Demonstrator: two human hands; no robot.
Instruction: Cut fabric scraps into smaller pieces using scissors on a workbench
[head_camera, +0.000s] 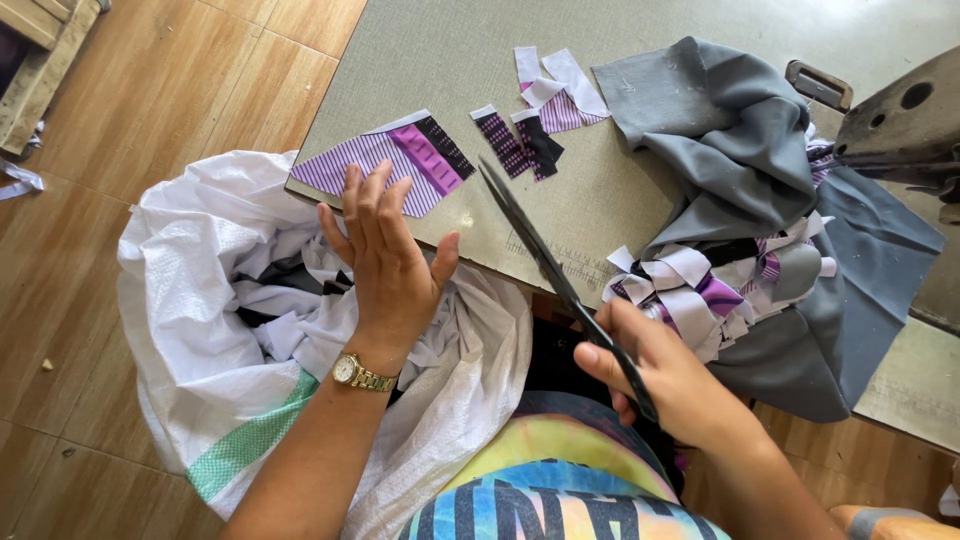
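Our left hand (385, 260) open, reaching striped fabric piece (395, 160) just beyond; right hand (665, 375) grips scissors (550, 265), blades pointing toward piece.

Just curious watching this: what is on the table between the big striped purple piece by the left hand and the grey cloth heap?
In the head view, small purple-and-black striped scraps and white-and-purple scraps lie between the striped purple piece and the grey cloth.

Both forearms are bare — no sleeves reach the wrists. The left hand (385, 265) carries a gold-toned wristwatch (360, 373) with a round pale dial and metal link band. The torso wears a multicoloured shirt (545, 485) — yellow, blue and pink bands with large dark block lettering.
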